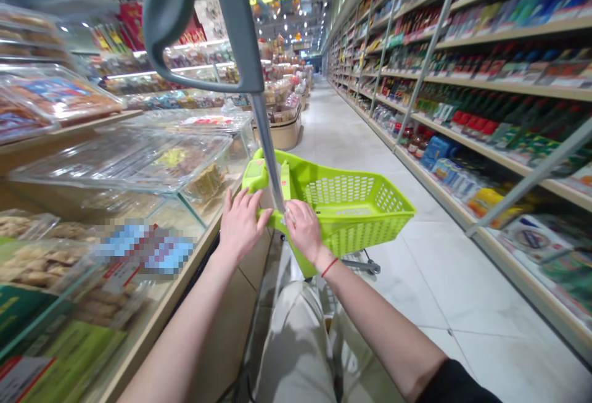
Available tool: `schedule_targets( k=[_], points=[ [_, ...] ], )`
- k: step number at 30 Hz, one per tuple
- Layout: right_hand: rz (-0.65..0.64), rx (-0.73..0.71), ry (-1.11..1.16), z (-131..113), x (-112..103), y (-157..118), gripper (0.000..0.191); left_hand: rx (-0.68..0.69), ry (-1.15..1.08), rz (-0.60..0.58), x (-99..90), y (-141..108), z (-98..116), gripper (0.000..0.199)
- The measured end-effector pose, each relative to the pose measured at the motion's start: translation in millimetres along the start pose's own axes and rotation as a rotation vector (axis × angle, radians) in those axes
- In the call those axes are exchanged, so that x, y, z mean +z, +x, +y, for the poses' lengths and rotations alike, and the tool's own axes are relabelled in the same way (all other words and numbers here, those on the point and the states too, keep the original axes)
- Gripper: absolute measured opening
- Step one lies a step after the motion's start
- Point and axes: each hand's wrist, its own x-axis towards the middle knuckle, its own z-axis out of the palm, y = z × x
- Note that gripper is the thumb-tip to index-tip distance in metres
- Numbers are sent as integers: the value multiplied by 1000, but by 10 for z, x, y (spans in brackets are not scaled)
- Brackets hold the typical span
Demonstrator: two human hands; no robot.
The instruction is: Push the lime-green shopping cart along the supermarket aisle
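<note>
Lime-green plastic lies under the fingers: the left hand [243,223] rests on the rear edge of the shopping cart [351,230], fingers extended and loose, thumb pointing inward. The right hand [303,224] curls at the foot of a metal pole [267,150]; whether it grasps pole or cart rim, I cannot tell. Both hands seem already set for handling the cart; what remains does not show. The cart stands ahead of the knees, its glossy walls pierced by rows of slots. A grey loop handle [253,39] tops the pole above it; glass cases [192,205] line its left, stocked shelves [499,161] its right.
</note>
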Motion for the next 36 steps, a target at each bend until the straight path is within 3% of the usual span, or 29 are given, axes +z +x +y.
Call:
schedule_targets(
  k=[4,7,14,19,30,36],
  points=[
    [-65,-27,-22,15,-52,-54,32,34,125,29,86,-241,324,58],
    [-81,-41,-17,39,-74,-107,33,-19,143,59,190,-345,405,63],
    [-32,121,60,-139,30,-51,32,-35,104,81,260,-376,294,62],
    [-149,26,68,-256,20,55,34,-21,54,111,293,-425,230,57],
    [-155,26,-6,147,-249,-218,28,-161,34,198,363,-359,210,38],
    [-207,67,-27,-136,-122,-55,30,-210,-22,179,385,-348,146,34]
  ],
)
